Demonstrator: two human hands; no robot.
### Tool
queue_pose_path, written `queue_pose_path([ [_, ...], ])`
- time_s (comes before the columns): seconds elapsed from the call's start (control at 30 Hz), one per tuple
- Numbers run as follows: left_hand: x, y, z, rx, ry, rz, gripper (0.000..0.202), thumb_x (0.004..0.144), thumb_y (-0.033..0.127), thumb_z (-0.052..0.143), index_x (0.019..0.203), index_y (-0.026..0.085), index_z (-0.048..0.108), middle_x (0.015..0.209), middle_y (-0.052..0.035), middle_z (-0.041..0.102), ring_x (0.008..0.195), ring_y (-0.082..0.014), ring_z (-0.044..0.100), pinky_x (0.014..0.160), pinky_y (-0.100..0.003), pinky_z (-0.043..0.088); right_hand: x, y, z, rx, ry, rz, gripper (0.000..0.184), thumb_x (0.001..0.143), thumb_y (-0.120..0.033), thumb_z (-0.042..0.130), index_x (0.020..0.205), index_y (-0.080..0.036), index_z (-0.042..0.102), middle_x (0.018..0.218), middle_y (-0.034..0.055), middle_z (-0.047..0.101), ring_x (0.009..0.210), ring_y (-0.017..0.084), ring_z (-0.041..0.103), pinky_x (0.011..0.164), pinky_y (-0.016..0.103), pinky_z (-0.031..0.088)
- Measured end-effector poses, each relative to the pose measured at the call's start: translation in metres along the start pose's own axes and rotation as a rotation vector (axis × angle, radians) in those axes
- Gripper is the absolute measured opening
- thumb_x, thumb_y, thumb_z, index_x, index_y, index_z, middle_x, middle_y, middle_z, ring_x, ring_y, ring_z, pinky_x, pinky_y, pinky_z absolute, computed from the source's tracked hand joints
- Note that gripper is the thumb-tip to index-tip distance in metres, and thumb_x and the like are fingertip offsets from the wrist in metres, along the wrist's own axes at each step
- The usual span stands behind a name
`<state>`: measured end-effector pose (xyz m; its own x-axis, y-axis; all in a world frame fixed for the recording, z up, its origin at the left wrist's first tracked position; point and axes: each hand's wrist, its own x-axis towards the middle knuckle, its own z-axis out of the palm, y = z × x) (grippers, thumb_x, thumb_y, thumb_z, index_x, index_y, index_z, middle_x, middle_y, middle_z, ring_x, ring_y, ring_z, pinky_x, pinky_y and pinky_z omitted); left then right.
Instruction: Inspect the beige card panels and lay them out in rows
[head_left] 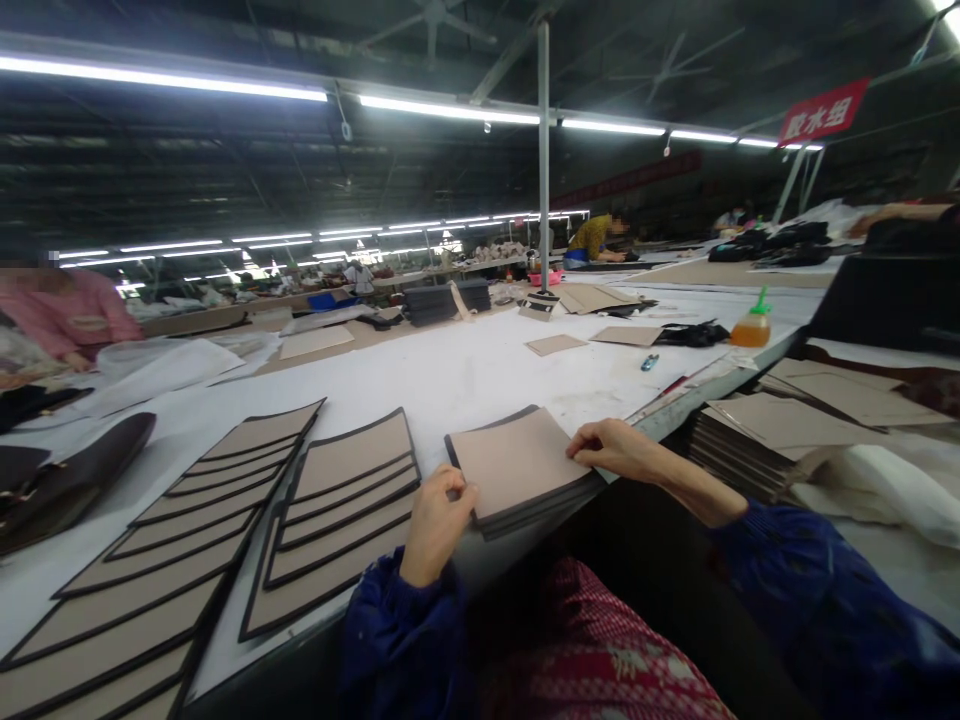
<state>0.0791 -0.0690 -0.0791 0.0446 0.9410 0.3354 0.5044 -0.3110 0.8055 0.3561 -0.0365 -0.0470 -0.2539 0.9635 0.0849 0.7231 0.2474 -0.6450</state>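
Observation:
A small stack of tan panels with black edges [512,462] lies at the near edge of the long white table [465,380]. My left hand [436,522] pinches the stack's near left corner with curled fingers. My right hand [616,448] grips the stack's right edge, fingers folded over it. Left of the stack, two overlapping rows of the same tan black-edged panels [225,530] are fanned out along the table.
A taller pile of tan panels [757,440] sits on the right beside white material. An orange bottle with a green cap [752,325] stands further up the table. Dark bag parts [60,480] lie at left. Other people work at far tables.

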Motion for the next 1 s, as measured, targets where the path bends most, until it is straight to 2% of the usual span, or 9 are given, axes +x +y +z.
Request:
queue_pose_path([
  [0.53, 0.001, 0.000, 0.001, 0.025, -0.017, 0.014, 0.023, 0.073, 0.029, 0.050, 0.053, 0.019, 0.043, 0.074, 0.0002, 0.053, 0.074, -0.0156, 0.052, 0.075, -0.028, 0.037, 0.000, -0.001, -0.004, -0.084, -0.039, -0.013, 0.026, 0.069, -0.016, 0.056, 0.085, -0.015, 0.076, 0.073, 0.0024, 0.073, 0.068, 0.017, 0.065, 0.060, 0.021, 0.046],
  [0.77, 0.000, -0.003, 0.004, 0.080, 0.009, 0.061, 0.022, 0.073, 0.023, 0.048, 0.055, 0.020, 0.036, 0.070, 0.0018, 0.045, 0.068, -0.0140, 0.047, 0.069, -0.028, 0.037, 0.002, -0.010, -0.001, -0.358, -0.042, -0.069, 0.026, 0.073, -0.014, 0.055, 0.086, -0.020, 0.077, 0.082, 0.0037, 0.073, 0.079, 0.019, 0.066, 0.069, 0.023, 0.046],
  [1.0, -0.001, -0.009, 0.011, 0.236, 0.096, 0.076, 0.020, 0.071, 0.017, 0.052, 0.057, 0.020, 0.037, 0.079, -0.0010, 0.043, 0.080, -0.0182, 0.048, 0.079, -0.034, 0.041, -0.011, -0.028, 0.000, -0.602, -0.023, -0.064, 0.024, 0.081, -0.016, 0.051, 0.089, -0.024, 0.072, 0.097, 0.0055, 0.067, 0.094, 0.024, 0.062, 0.074, 0.029, 0.046],
])
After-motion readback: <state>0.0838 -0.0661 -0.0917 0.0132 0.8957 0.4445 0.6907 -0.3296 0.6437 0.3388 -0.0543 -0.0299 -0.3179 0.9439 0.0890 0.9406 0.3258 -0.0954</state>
